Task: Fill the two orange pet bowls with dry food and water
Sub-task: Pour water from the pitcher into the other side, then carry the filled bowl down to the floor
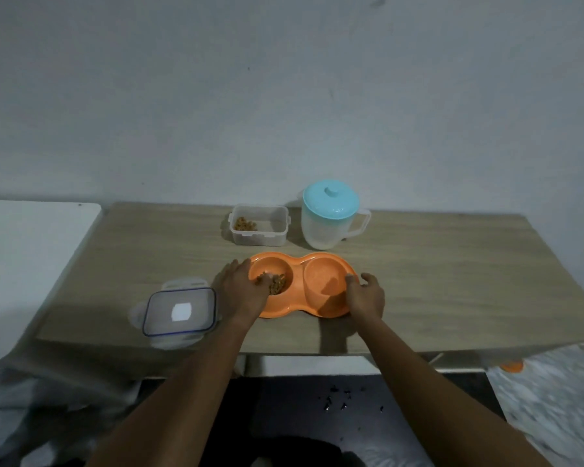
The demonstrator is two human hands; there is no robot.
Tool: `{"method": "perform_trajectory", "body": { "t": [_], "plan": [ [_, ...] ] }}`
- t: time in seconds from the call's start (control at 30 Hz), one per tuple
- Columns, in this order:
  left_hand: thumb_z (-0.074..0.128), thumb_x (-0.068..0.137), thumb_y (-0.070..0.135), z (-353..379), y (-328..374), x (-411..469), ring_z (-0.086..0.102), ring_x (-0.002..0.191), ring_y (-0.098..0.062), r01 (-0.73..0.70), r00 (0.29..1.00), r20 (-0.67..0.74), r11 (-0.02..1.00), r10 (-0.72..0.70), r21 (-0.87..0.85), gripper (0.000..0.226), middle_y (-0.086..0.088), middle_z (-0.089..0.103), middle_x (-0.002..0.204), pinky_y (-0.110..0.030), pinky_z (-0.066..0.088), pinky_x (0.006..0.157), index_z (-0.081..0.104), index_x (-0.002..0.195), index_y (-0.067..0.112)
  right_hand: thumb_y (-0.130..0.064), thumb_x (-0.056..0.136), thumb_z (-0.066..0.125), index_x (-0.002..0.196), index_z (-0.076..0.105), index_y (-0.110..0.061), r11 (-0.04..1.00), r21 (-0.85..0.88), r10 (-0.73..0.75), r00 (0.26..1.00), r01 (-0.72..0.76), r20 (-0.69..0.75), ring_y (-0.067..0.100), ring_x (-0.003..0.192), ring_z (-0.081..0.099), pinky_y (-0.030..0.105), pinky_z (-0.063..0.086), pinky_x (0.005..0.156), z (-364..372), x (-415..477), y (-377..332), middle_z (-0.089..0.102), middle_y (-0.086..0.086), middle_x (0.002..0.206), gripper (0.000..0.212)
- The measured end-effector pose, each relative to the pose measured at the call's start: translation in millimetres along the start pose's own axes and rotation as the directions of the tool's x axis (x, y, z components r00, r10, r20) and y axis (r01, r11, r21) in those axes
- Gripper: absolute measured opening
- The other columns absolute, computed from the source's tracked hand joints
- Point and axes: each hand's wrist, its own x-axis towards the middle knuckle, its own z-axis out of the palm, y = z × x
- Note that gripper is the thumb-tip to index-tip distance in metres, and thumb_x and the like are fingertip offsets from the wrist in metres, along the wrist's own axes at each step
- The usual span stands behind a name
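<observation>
The pale wooden surface (418, 281) carries a translucent plastic jug with a light-blue lid (327, 220) at the back. The orange plastic double pet bowl (297, 264) sits near the front edge. Just left of the jug stands a clear rectangular plastic box (259, 227) holding a little kibble, and its clear blue-rimmed lid (179, 311) lies front-left. The right grip (366, 294) curls over the right rim, holding it. The left grip (246, 288) rests fingertips in the brown dry food (279, 284) in the left bowl; whether it pinches any, I cannot tell.

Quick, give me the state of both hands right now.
Left hand: fingertips in the kibble, grip cannot be told.
Right hand: fingers curled over the rim of the orange bowl, holding it.
</observation>
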Motion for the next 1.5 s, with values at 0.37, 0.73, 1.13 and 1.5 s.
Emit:
{"method": "perform_trajectory", "body": {
  "t": [0.37, 0.73, 1.13, 1.5],
  "plan": [
    [0.064, 0.085, 0.022, -36, -9, 12, 0.065, 0.102, -0.032, 0.031, 0.983, 0.18, 0.998, -0.021, -0.055, 0.03, -0.012, 0.072, 0.108, -0.031, 0.046, 0.083, 0.072, 0.113, 0.014, -0.029, 0.092, 0.071, 0.129, 0.068, -0.004, 0.975, 0.164, 0.15, 0.989, -0.148, 0.0, 0.037, 0.117, 0.063, 0.051, 0.051, 0.105, 1, -20, 9, 0.071, 0.02, 0.124, 0.044],
    [0.066, 0.082, 0.027, -43, 20, -8, 0.067, 0.093, -0.031, 0.013, 0.983, 0.183, 0.981, 0.023, -0.196, 0.029, -0.008, 0.075, 0.099, -0.034, 0.05, 0.081, 0.075, 0.11, 0.022, -0.024, 0.087, 0.076, 0.127, 0.068, -0.004, 0.908, 0.393, 0.188, 0.979, -0.143, -0.078, 0.035, 0.113, 0.065, 0.051, 0.055, 0.101, -37, -34, 15, 0.07, 0.017, 0.12, 0.045],
    [0.07, 0.079, 0.036, 15, 166, -114, 0.063, 0.106, -0.025, -0.027, 0.993, 0.096, 0.921, 0.07, -0.389, 0.04, 0.001, 0.071, 0.115, -0.032, 0.046, 0.089, 0.07, 0.118, 0.027, -0.023, 0.083, 0.078, 0.12, 0.069, -0.004, 0.822, 0.569, 0.11, 0.982, -0.005, -0.151, 0.033, 0.103, 0.07, 0.052, 0.059, 0.094, -218, 6, 55, 0.074, 0.018, 0.11, 0.042],
    [0.071, 0.077, 0.033, 135, 348, -228, 0.062, 0.111, -0.024, -0.068, 0.963, 0.202, 0.883, 0.181, -0.465, 0.042, 0.0, 0.069, 0.119, -0.026, 0.044, 0.088, 0.07, 0.118, 0.024, -0.033, 0.073, 0.084, 0.112, 0.072, -0.007, 0.82, 0.569, 0.102, 0.96, 0.067, -0.26, 0.031, 0.099, 0.072, 0.036, 0.057, 0.071, -464, 68, 122, 0.075, 0.016, 0.106, 0.048]
  ]
}}
